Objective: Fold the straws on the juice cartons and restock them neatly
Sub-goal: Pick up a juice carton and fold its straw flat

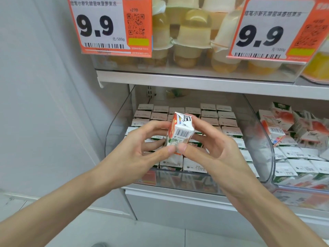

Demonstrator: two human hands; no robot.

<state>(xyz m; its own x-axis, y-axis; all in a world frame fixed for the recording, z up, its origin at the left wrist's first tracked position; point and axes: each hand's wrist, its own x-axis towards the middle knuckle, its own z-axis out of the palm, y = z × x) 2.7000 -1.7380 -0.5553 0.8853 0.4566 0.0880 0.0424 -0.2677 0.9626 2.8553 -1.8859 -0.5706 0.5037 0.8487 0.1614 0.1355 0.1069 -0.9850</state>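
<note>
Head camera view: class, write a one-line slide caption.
Both hands, left and right, hold one juice carton above a clear bin of neatly stocked cartons.

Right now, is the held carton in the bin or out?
Out: the carton is pinched between both hands' fingers, above the clear bin.

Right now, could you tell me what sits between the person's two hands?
In the head view, one juice carton sits between the left hand and the right hand, pinched by both above the clear bin.

We see a matt printed-paperboard juice carton (179, 132), glossy clear-plastic bin walls (258, 139), a smooth white-painted shelf (195, 82), and paper price tags (110, 25).
</note>
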